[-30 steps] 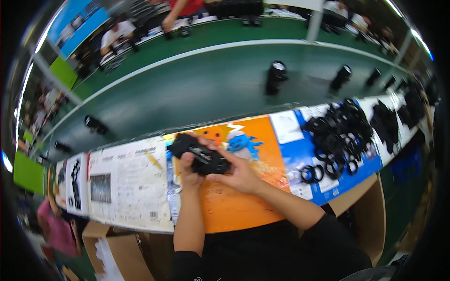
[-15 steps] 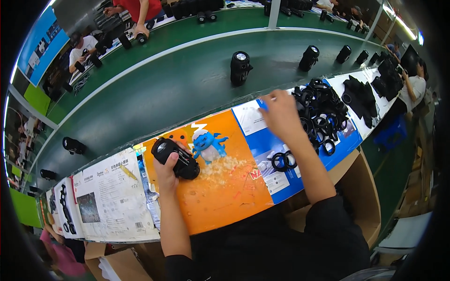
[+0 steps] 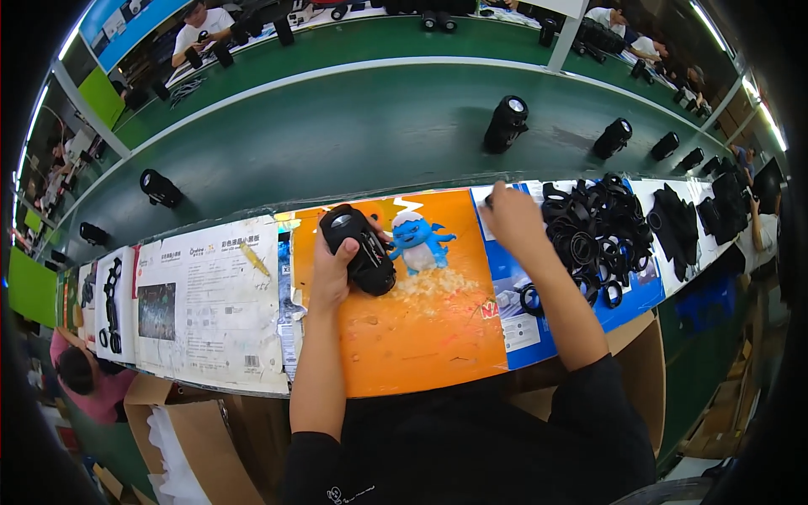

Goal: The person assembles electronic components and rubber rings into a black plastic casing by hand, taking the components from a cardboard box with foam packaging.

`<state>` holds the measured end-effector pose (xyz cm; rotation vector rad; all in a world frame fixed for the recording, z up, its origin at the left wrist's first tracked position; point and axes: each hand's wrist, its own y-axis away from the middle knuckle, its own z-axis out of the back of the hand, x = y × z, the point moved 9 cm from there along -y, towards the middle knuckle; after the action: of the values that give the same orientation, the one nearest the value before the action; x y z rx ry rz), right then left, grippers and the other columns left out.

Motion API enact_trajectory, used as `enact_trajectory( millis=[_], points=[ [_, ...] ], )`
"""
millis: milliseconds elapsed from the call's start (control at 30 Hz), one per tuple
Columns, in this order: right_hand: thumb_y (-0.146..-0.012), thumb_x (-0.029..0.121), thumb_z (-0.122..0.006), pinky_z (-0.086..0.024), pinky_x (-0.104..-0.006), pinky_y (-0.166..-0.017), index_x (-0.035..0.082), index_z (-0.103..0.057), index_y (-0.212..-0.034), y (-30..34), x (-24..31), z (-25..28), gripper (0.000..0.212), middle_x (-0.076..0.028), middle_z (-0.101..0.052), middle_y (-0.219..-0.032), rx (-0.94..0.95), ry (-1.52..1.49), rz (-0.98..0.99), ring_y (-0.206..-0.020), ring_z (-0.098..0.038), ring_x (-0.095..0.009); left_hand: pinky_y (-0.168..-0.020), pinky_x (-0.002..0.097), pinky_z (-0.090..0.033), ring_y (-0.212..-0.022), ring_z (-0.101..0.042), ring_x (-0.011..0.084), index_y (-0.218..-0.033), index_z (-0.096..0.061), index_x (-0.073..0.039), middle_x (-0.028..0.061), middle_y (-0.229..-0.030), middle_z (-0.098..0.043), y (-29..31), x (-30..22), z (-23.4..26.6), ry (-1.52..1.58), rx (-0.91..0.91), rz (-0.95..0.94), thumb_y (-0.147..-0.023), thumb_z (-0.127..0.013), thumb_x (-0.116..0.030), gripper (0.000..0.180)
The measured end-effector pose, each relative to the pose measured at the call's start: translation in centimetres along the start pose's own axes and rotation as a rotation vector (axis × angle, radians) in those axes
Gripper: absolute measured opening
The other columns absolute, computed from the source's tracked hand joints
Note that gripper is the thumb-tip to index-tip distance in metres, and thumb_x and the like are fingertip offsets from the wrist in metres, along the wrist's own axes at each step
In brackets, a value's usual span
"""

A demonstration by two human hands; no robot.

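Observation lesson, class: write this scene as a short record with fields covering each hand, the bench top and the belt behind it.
Left hand: holds a black cylindrical speaker above the orange sheet
Right hand: left of the pile of black rings; grip unclear
Under the rings: blue printed sheet
Left side of bench: white printed sheet with a yellow pen-like item
Green belt: similar black speakers, spaced apart

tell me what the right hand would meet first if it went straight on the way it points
The right hand would probably reach the green belt first, seemingly passing just left of the nearest black cylinder; depth is unclear, so a brush is possible.
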<state>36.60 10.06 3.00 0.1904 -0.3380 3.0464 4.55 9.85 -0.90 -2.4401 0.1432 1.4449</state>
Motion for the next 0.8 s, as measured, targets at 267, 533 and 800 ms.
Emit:
enact_trajectory(
  millis=[267, 533, 800],
  points=[
    [-0.098, 0.006, -0.075, -0.061, -0.0409, -0.091, 0.005, -0.082, -0.117, 0.0, 3.5, 2.7, 0.020, -0.015, -0.070, -0.124, -0.047, -0.312, 0.580, -0.108, -0.073, -0.034, -0.091, 0.0418, -0.067, -0.107, -0.077, 0.0293, -0.140, -0.059, 0.002, 0.0185, -0.121, -0.074, 0.4, -0.1, 0.4, 0.063, -0.024, 0.087, -0.096, -0.080, -0.061, 0.080],
    [-0.095, 0.018, -0.084, -0.058, -0.0414, -0.096, 0.006, -0.084, -0.114, 0.2, 0.9, -1.3, 0.023, -0.015, -0.069, -0.119, 0.315, -0.400, 0.206, -0.109, -0.070, -0.034, -0.089, 0.0405, -0.067, -0.105, -0.077, 0.0285, -0.150, -0.054, -0.002, 0.0169, -0.123, -0.073, 0.2, 1.0, 0.1, 0.188, 0.040, 0.120, -0.109, -0.057, -0.068, 0.078],
    [-0.103, 0.014, -0.078, -0.052, -0.0402, -0.114, 0.002, -0.078, -0.106, 0.1, 5.0, 0.2, 0.012, -0.018, -0.070, -0.145, 0.147, -0.680, 0.378, -0.130, -0.067, -0.031, -0.089, 0.0394, -0.066, -0.101, -0.078, 0.0251, -0.140, -0.056, -0.002, 0.0142, -0.117, -0.076, 0.4, 0.1, -0.9, 0.021, 0.086, 0.074, -0.093, -0.089, -0.051, 0.076]
  ],
)
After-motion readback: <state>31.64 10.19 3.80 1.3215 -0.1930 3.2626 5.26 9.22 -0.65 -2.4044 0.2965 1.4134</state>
